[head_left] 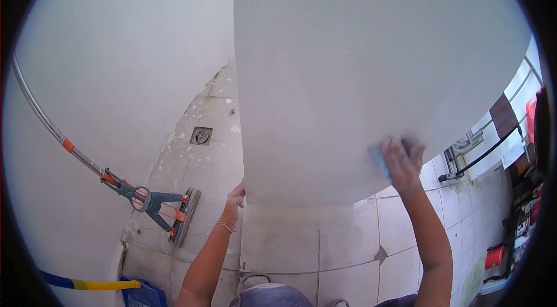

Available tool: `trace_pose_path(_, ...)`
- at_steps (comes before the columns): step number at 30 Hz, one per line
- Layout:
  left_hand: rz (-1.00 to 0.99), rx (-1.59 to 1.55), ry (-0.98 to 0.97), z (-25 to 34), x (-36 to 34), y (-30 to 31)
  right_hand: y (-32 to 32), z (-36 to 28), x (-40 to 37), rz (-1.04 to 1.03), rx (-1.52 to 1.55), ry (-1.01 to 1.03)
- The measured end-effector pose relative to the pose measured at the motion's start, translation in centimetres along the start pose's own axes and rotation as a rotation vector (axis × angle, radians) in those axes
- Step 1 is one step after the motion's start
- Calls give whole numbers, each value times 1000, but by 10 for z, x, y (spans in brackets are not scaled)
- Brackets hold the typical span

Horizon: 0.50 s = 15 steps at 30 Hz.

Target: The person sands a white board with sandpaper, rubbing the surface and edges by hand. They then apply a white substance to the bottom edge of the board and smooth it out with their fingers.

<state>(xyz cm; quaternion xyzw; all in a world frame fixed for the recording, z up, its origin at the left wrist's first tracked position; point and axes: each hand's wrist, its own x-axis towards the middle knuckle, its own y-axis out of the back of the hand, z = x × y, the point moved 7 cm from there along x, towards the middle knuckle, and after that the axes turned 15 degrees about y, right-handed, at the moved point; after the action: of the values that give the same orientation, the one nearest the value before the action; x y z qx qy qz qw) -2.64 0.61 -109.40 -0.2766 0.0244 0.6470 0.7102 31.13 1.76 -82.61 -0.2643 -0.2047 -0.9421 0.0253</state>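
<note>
A large, smooth white panel (348,75) fills the middle and right of the head view, with a few small dark specks near its top. My left hand (235,200) grips the panel's lower left edge, and some of its fingers are hidden there. A bracelet circles that wrist. Against the panel's lower right part, my right hand (405,162) is closed on a light-blue flat pad (380,161). Motion blurs this hand and the pad, so the pad's exact kind cannot be made out.
A squeeze mop (148,200) leans on the left wall beside a floor drain (201,136). At lower left is a blue dustpan-like object (142,294) with a yellow-and-blue handle. Pale floor tiles (348,237) lie below; pipes (467,143) and cluttered shelves (525,208) line the right.
</note>
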Motion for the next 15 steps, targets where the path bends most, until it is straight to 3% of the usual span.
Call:
trace_pose_path(3,-39,-25,-12,-5,4,3,15,6,123,-18,-26,-222)
trace_pose_path(6,-10,-111,-60,0,-2,-1,-8,-60,171,49,-150,25)
trace_pose_path(10,-22,-104,-51,-1,-5,-2,-80,-233,101,-66,-265,321)
trace_pose_path(15,-51,-232,-52,1,-24,-8,-84,-258,70,-54,-237,397)
